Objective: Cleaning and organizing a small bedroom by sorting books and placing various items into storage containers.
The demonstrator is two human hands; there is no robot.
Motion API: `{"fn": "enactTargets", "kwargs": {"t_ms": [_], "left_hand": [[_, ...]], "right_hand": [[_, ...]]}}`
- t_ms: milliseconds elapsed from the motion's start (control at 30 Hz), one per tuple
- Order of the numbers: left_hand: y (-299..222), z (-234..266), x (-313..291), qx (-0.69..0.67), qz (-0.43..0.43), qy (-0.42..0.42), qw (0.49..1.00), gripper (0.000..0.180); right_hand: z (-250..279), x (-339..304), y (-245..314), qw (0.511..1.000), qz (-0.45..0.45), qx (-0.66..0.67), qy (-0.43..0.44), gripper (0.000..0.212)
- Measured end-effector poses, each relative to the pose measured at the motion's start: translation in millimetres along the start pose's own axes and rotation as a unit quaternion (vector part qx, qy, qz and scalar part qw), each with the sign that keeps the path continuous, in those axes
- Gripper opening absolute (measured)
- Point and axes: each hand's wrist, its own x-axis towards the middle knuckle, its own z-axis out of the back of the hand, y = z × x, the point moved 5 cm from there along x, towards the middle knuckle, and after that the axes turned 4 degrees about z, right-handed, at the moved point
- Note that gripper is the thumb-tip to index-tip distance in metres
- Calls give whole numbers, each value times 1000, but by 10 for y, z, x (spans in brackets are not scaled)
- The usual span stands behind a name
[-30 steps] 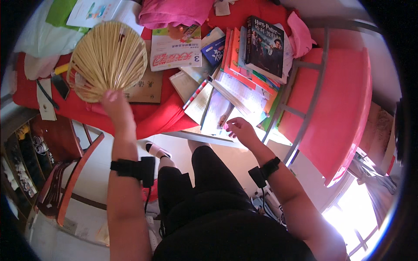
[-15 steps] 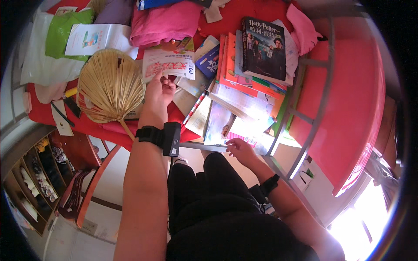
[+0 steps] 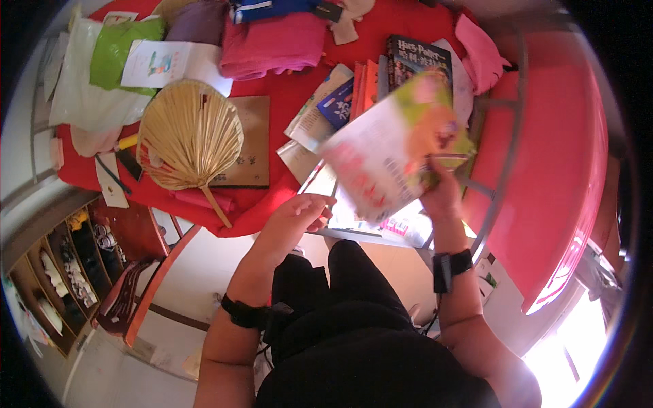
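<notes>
My right hand (image 3: 443,194) grips the edge of a white and green book (image 3: 384,153) with an orange picture on its cover. It is tilted and blurred above the pile at the right, partly hiding the dark-covered book (image 3: 422,54) there. My left hand (image 3: 299,216) is near the bed's front edge, fingers loosely bent and a little apart, with nothing visible in it. Left of that hand lies a woven palm-leaf fan (image 3: 190,136), resting partly over a brown book (image 3: 252,112). Between the hands and the pile are a blue booklet (image 3: 337,105) and several papers (image 3: 299,160).
A red cloth (image 3: 272,85) covers the bed. Folded pink fabric (image 3: 275,44), a green and white bag (image 3: 126,58) and an open white booklet (image 3: 160,64) lie farther back. A metal rail (image 3: 507,156) and a pink panel (image 3: 558,170) stand right; a shoe rack (image 3: 61,272) is lower left.
The white and green book has gone from my left hand beside the fan to my right hand over the pile. My left hand has drawn back toward me; the brown book is uncovered.
</notes>
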Motion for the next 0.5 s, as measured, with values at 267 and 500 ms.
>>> {"fn": "enactTargets", "kwargs": {"t_ms": [267, 500], "left_hand": [[439, 583, -390, -127, -28, -182, 975, 37], [1074, 842, -1001, -194, 58, -298, 933, 34]], "right_hand": [[-596, 383, -203, 973, -122, -176, 81, 32], [-1890, 1220, -1253, 482, 356, -738, 311, 41]]}}
